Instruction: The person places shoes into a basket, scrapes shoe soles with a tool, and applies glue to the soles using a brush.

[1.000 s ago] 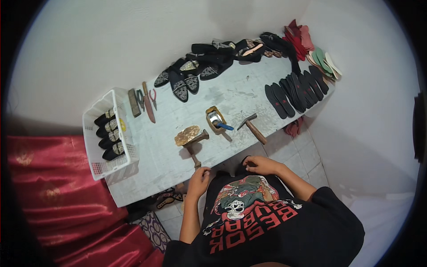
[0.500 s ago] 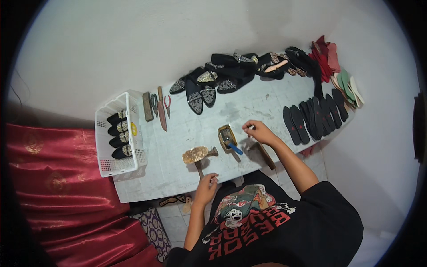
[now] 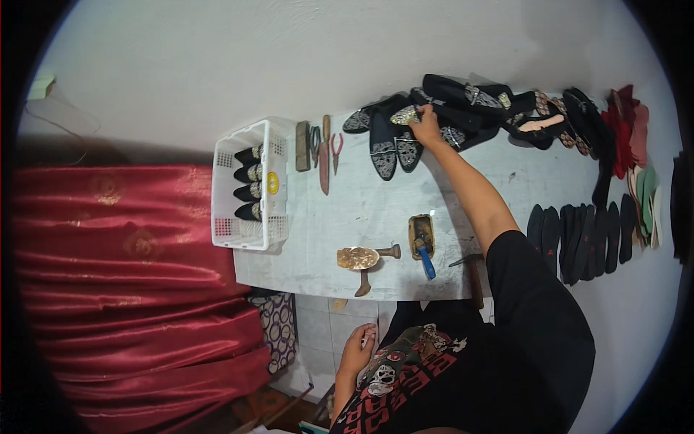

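Observation:
My right hand (image 3: 426, 129) reaches over the table to a heap of black slip-on shoes. Its fingers close on the toe of a shoe with a gold patterned front (image 3: 404, 116). Two shoes with silvery patterned fronts, one of them a left-hand shoe (image 3: 383, 160), lie just nearer to me. My left hand (image 3: 358, 351) hangs low beside my body, off the table's near edge, fingers loosely curled and nothing visible in it. Between me and the heap stand a metal cobbler's anvil (image 3: 359, 258) and a glue tray (image 3: 421, 226) with a blue-handled brush (image 3: 427, 266) in it.
A hammer (image 3: 475, 283) lies at the near edge, under my right arm. To the left are a white basket (image 3: 276, 210) of shoes, a knife (image 3: 324, 166), red-handled pliers (image 3: 336, 153) and a block (image 3: 302, 147). Black insoles (image 3: 578, 242) line the right side; red cloth (image 3: 620, 134) lies beyond.
My right hand has gone from beside the glue tray to the shoe heap and taken hold of a shoe. My left hand has drawn back from the anvil. The view has shifted.

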`<act>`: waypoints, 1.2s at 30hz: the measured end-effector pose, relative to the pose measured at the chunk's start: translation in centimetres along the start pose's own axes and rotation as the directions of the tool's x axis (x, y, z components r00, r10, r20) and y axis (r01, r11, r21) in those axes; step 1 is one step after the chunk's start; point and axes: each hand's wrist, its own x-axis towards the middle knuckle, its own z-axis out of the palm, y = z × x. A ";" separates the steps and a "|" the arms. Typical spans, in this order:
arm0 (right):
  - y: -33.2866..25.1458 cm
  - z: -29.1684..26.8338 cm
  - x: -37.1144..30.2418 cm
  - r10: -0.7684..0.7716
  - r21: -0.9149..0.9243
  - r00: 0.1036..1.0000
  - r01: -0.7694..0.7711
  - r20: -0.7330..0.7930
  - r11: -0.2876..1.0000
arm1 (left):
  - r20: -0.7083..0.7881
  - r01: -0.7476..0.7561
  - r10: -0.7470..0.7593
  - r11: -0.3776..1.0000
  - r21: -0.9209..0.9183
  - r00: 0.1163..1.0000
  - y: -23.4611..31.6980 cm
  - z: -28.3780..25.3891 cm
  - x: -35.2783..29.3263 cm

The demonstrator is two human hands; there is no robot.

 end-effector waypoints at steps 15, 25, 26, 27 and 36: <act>-6.8 -9.3 2.2 0.128 0.842 0.862 -0.507 0.491 0.184 | -0.070 -0.041 0.033 0.993 -0.113 0.997 2.7 -0.4 1.5; 0.0 -11.0 -3.7 -0.435 0.665 0.798 -0.595 0.418 -0.452 | -0.130 -0.360 0.336 0.847 -0.391 0.933 13.4 -6.1 9.3; -2.2 -11.0 -5.9 -0.340 0.701 0.849 -0.527 0.405 -0.480 | -0.185 -0.403 0.360 0.857 -0.321 0.914 14.4 -6.9 11.5; -5.6 -11.3 -8.7 -0.505 0.637 0.756 -0.639 0.417 -0.431 | -0.252 -0.494 0.426 0.786 -0.372 0.869 15.4 -7.6 13.3; -3.4 -9.6 -25.0 -0.358 0.692 0.750 -0.657 0.556 -0.300 | 0.098 -0.417 0.572 0.695 -0.586 0.814 21.5 -10.4 20.7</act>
